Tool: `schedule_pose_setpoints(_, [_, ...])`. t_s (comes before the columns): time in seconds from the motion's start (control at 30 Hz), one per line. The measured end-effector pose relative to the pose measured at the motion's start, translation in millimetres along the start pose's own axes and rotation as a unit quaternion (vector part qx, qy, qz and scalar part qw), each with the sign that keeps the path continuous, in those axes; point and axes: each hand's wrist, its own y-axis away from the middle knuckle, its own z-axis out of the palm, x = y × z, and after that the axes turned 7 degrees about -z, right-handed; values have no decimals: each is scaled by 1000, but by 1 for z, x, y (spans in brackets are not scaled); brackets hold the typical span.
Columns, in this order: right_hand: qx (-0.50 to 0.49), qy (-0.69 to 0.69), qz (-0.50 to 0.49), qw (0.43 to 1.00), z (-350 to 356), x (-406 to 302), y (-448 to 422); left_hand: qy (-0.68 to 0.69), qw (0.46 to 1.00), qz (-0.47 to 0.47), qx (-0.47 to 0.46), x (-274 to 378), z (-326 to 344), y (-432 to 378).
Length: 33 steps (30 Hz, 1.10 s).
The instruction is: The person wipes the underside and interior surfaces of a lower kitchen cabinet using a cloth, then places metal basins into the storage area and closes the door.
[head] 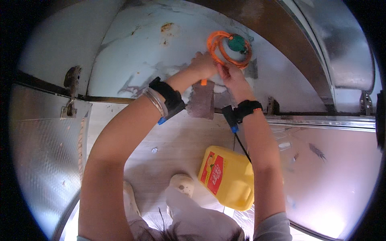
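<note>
A coil of orange hose [212, 45] lies at the upper middle of the cabinet floor, with a round green part [236, 43] inside its loops. My left hand [205, 64] touches or holds the coil's lower left edge, fingers bent. Against its lower edge is my right hand [230, 73], thumb and fingers around the hose. The hands nearly meet, and their exact grip is partly hidden. Below them a grey-brown cloth [202, 101] hangs over the cabinet's front edge, with a small orange piece [204, 82] at its top.
Open cabinet doors stand at the left [45, 132] and right [325, 174], their metal hinges at the cabinet edge. A yellow plastic jug [235, 180] with a red label lies on the floor below, beside my light-coloured shoe [182, 183]. Rust spots [166, 27] mark the cabinet floor.
</note>
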Motion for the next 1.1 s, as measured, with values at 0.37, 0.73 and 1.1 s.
schedule_pose_setpoints(0.37, [-115, 708, -402, 569, -38, -46, -72, -381, 913, 149, -3, -17, 31, 128])
schedule_pose_setpoints(0.73, [-109, 768, -382, 502, -24, -90, -97, -390, 900, 191, 39, -26, 38, 124])
schedule_pose_setpoints(1.1, [-89, 777, -545, 301, -34, -46, -139, -395, 896, 191, 69, -25, 44, 118])
